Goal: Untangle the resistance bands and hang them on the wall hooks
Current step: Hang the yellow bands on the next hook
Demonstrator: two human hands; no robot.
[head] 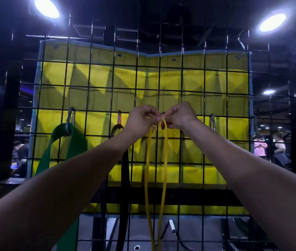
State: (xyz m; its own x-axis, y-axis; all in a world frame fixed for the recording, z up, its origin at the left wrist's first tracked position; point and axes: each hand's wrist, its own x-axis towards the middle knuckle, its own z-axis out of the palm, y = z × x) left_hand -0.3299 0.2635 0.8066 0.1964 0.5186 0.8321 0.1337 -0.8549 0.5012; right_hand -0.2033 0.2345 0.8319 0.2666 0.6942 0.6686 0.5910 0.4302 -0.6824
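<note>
two hands: both raised together at the middle of the wire grid, arms stretched up from the lower corners of the view.
wire grid [181, 84]: black mesh panel filling most of the view, standing upright, squares all the same.
yellow backing [96, 77]: fabric sheet behind the grid, grey-blue edging, small eyelets along its top edge.
green band [76, 142]: wide, flat, hanging at the left from a silver carabiner [70, 116] clipped to the grid; its lower part passes behind the left forearm.
black band [125, 171]: narrower, hanging just left of centre from an orange carabiner [119, 119], partly hidden by the left wrist.
yellow band [163, 171]: thin loop, two strands dropping straight down between the forearms to the bottom edge; its top sits at the red carabiner between the fingertips.
left hand [141, 119]: fingers curled, pinching the top of the yellow band.
right hand [181, 115]: fingers closed and pinching at the red carabiner [162, 125], touching the band's top; exact grip cannot be told.
spare carabiner [212, 122]: silver, on the grid right of the hands, nothing hanging from it.
ceiling lights [46, 7]: two bright ovals, upper left and upper right.
</note>
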